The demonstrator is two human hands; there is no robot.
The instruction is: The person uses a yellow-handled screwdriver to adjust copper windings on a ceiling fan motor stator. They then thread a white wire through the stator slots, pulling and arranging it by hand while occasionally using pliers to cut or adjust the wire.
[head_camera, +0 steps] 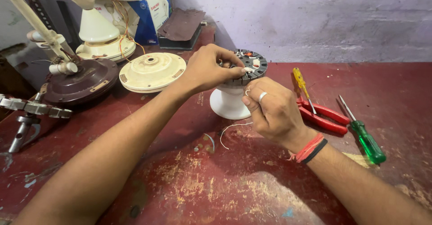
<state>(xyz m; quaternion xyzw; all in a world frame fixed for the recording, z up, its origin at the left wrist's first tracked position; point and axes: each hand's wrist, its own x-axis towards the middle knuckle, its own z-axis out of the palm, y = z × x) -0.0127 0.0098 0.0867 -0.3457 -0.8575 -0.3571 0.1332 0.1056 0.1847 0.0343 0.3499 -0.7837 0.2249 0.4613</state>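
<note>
A round dark fan stator (252, 65) with slotted teeth rests on a white cone-shaped stand (228, 103) on the worn red table (216, 184). My left hand (209, 70) grips the stator's near-left edge, fingers curled over its top. My right hand (270, 108), with a ring on one finger and red and black bands at the wrist, sits just below the stator's front and pinches a thin white wire (229, 130) that trails down onto the table.
Red-handled pliers (321, 115), a yellow screwdriver (301, 83) and a green screwdriver (366, 139) lie to the right. A cream fan cover (152, 71), a brown fan body (78, 81), more cream fan parts (101, 36) and a metal bracket (27, 112) crowd the left. A pale wall stands behind.
</note>
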